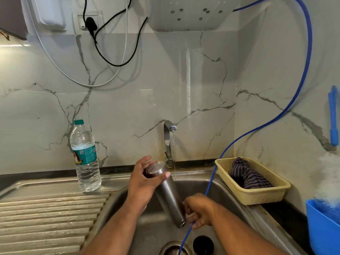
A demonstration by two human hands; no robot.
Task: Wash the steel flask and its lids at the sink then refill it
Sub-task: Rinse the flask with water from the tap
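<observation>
The left hand [145, 179] clamps the upper end of the steel flask [166, 194], thumb across the front and fingers curled round the back. The right hand [200, 210] closes on the lower end, thumb on top and fingers curled beneath. Between them the flask hangs tilted over the sink [233, 199], its flat end toward 11 o'clock and its other end toward 5 o'clock.

The body is bare brushed metal, so it is stiff and will not give under a squeeze. Wet, it is likely slick, and a one-handed hold on the smooth barrel could slide. Gripping it at both ends, as now, looks the safer hold (the ends give the fingers an edge to catch). It is probably light while empty and much heavier once refilled. I cannot tell whether a lid is on the lower end.

From the flask, the tap [169, 140] stands at 12 o'clock, running a thin stream just beside the upper end. A blue hose [310, 39] drops past the right hand toward the drain [174, 248] at 6 o'clock, beside a dark round object [203, 244] that may be a lid. A plastic water bottle [85, 157] stands at 9 o'clock, and a basket [263, 196] holding a striped cloth [246, 173] sits at 3 o'clock.
</observation>
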